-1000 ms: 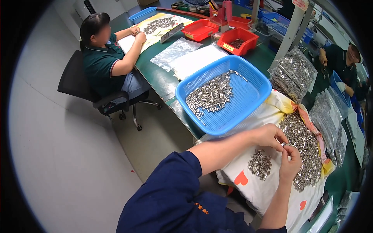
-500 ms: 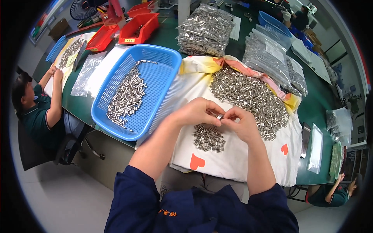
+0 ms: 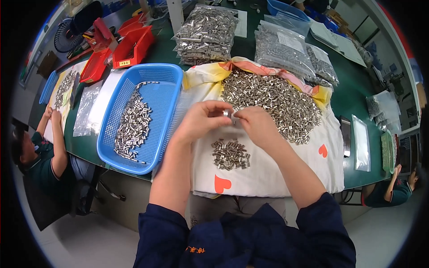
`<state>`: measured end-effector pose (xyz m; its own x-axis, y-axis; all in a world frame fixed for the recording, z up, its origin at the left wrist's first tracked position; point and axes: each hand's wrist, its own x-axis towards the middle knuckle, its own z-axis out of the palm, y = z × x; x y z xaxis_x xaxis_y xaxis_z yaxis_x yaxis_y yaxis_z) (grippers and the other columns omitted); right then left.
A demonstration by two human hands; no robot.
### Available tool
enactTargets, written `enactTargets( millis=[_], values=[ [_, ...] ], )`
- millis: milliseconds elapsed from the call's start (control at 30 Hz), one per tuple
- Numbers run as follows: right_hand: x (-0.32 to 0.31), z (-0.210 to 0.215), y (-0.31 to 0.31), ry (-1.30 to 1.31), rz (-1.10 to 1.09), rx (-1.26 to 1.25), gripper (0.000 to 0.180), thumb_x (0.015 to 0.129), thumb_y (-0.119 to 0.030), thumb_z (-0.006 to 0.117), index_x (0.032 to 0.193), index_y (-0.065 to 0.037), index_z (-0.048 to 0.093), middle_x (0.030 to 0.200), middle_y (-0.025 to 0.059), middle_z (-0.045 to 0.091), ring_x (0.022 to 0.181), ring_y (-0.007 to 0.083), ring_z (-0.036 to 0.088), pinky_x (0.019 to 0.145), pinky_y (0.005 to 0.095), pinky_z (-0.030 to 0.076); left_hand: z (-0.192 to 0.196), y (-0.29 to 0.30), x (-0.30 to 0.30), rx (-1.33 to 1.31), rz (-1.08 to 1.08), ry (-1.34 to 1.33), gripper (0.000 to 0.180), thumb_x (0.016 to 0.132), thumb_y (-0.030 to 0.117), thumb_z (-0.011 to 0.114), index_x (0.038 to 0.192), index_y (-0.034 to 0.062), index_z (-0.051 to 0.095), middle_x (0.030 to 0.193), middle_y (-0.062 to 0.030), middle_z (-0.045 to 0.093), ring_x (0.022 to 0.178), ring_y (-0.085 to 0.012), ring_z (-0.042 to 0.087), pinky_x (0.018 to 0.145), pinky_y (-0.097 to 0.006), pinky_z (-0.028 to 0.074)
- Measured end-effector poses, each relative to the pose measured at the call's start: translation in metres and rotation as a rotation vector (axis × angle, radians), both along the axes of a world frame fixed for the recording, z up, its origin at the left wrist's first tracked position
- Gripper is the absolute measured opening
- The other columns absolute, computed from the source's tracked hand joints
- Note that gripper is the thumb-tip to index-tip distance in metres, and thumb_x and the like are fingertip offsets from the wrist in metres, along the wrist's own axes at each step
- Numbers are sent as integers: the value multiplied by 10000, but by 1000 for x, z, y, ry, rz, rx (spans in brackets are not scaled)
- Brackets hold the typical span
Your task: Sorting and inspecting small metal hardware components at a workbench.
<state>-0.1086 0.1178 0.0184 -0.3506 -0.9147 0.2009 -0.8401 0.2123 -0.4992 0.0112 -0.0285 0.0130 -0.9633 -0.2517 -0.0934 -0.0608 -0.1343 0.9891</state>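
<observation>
My left hand and my right hand meet fingertip to fingertip over a white cloth with red hearts. Between the fingertips of both hands sits one small silver metal tube. Just below the hands lies a small heap of the same tubes. A much larger heap of tubes is spread on the cloth behind my right hand. To the left of my left hand stands a blue plastic basket with a strip of tubes inside it.
Clear bags full of metal tubes are stacked at the back of the green table. Red bins stand at the back left. One person sits at the left table edge, another at the right.
The view has swung and steadied over the cloth. My hands stay joined at the fingertips, now a little higher above the small heap.
</observation>
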Motion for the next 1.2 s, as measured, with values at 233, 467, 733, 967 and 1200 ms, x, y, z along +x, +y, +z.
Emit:
enactTargets(
  millis=[233, 467, 733, 967, 1200],
  values=[
    [40, -16, 22, 48, 143, -35, 250, 745, -13, 508, 979, -24, 596, 984, 99, 576, 937, 274, 514, 836, 347, 419, -18, -5, -10, 40, 238, 90, 299, 741, 0, 641, 1032, -10, 573, 918, -41, 611, 810, -89, 565, 736, -211, 453],
    [21, -4, 19, 78, -49, -103, 231, 754, -26, 508, 963, -44, 604, 919, 110, 602, 879, 272, 547, 777, 360, 444, -21, -3, -9, 18, 231, 74, 304, 739, 26, 657, 1032, -5, 581, 889, -30, 615, 766, -75, 562, 678, -194, 453],
    [-1, -26, -27, 289, -216, 21, 78, 753, -100, 558, 788, -44, 600, 784, 120, 587, 790, 284, 545, 726, 380, 436, -23, -3, -15, 23, 252, 43, 307, 751, 19, 644, 1046, -9, 567, 897, -33, 614, 771, -75, 565, 659, -195, 451],
    [0, -23, -23, 303, -152, 36, 51, 718, -91, 569, 732, -46, 590, 735, 123, 566, 756, 284, 541, 691, 385, 433, -19, -1, -10, 58, 204, 62, 314, 768, 47, 632, 1069, 12, 552, 908, -21, 612, 775, -83, 584, 658, -201, 447],
    [2, -13, -3, -421, -350, -152, 99, 732, -95, 612, 785, -16, 589, 708, 70, 604, 631, 160, 575, 593, 273, 462, -15, 5, -11, 158, 75, 47, 335, 757, 37, 637, 1079, 11, 554, 883, -48, 626, 780, -85, 587, 681, -201, 458]
  ],
)
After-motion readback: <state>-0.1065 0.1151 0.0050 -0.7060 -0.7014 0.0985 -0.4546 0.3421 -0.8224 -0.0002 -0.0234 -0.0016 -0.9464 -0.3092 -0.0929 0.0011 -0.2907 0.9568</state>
